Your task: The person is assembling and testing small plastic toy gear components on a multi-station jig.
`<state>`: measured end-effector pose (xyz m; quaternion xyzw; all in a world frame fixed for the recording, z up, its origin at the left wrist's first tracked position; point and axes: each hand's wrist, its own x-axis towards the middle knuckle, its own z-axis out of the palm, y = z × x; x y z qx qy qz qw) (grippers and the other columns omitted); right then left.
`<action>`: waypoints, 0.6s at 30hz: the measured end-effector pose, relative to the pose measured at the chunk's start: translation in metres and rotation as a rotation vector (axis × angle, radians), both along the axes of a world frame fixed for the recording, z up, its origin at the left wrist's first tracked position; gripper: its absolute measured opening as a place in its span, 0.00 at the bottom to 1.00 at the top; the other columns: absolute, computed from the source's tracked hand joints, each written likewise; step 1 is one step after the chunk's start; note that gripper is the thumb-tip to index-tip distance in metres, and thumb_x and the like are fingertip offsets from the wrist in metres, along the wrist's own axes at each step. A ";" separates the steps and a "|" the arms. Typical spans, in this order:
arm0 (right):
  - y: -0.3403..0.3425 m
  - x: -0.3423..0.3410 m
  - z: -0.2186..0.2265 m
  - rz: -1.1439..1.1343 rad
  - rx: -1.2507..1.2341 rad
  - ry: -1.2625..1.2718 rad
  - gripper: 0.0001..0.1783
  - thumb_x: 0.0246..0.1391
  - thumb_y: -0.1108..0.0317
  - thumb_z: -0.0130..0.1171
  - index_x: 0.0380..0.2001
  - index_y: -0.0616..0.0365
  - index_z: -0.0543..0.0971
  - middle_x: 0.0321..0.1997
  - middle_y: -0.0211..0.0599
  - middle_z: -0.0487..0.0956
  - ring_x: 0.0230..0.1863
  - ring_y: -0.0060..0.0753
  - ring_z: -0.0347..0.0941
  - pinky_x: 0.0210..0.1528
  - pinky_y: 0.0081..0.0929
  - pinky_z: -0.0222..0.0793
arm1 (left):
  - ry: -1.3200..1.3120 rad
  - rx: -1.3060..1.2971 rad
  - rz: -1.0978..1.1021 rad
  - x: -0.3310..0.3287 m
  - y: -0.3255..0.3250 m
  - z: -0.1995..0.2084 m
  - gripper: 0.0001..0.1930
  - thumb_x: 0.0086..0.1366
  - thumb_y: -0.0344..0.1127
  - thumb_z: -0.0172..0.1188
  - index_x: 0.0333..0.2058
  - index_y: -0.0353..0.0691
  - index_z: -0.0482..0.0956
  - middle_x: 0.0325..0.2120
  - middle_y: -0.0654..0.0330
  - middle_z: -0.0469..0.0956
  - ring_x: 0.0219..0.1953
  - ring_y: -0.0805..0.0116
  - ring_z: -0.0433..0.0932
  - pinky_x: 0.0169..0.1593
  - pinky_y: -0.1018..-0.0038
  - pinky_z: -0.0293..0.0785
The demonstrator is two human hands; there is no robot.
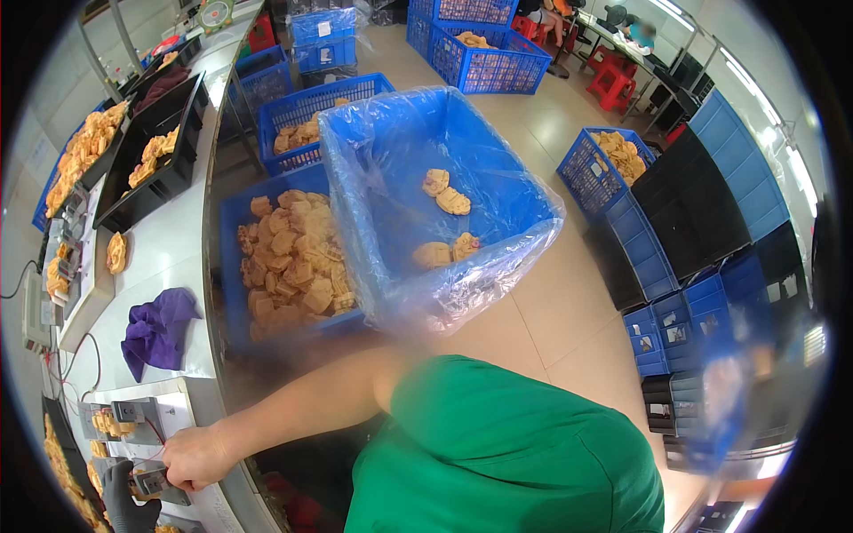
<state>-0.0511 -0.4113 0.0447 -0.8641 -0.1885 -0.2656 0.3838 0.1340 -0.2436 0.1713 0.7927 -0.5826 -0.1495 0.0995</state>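
My right hand (194,457), bare and with its fingers curled, is at a grey metal block (151,482) on the bench fixture. Whatever its fingertips hold is hidden. Closer to the lower left edge, my left hand (130,503), in a dark grey glove, curls its fingers round the other side of that block; what they grip is not clear. A second grey block (129,411) sits farther along the fixture, with a tan moulded piece (108,424) beside it. A thin red wire runs by the blocks. My green-sleeved right arm crosses the lower middle of the view.
A purple cloth (160,330) and one tan piece (116,252) lie on the bench (182,240). Black trays (185,178) of tan pieces stand beyond. A plastic-lined blue crate (498,115) overlaps a fuller blue crate (233,289). Stacked bins (684,320) line the right; people sit far off.
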 end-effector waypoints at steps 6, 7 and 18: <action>0.010 0.008 0.002 0.062 0.028 0.030 0.03 0.40 0.66 0.61 0.21 0.50 0.83 0.25 0.39 0.80 0.31 0.44 0.78 0.33 0.41 0.72 | -0.007 -0.002 0.027 0.002 0.019 0.004 0.22 0.51 0.29 0.61 0.47 0.35 0.71 0.44 0.52 0.72 0.47 0.56 0.72 0.50 0.65 0.72; 0.017 0.009 0.007 0.116 0.042 0.040 0.04 0.40 0.67 0.61 0.21 0.51 0.83 0.24 0.41 0.80 0.30 0.45 0.78 0.33 0.43 0.72 | -0.255 -0.076 -0.069 -0.007 0.028 0.006 0.28 0.33 0.25 0.68 0.40 0.37 0.73 0.37 0.52 0.72 0.42 0.52 0.74 0.47 0.65 0.71; 0.001 -0.067 0.070 0.119 0.428 0.171 0.16 0.56 0.69 0.60 0.48 0.59 0.74 0.44 0.39 0.74 0.45 0.34 0.72 0.48 0.29 0.69 | -0.542 -0.077 -0.008 -0.071 0.005 0.026 0.33 0.43 0.27 0.70 0.52 0.45 0.70 0.46 0.55 0.72 0.50 0.51 0.72 0.52 0.61 0.70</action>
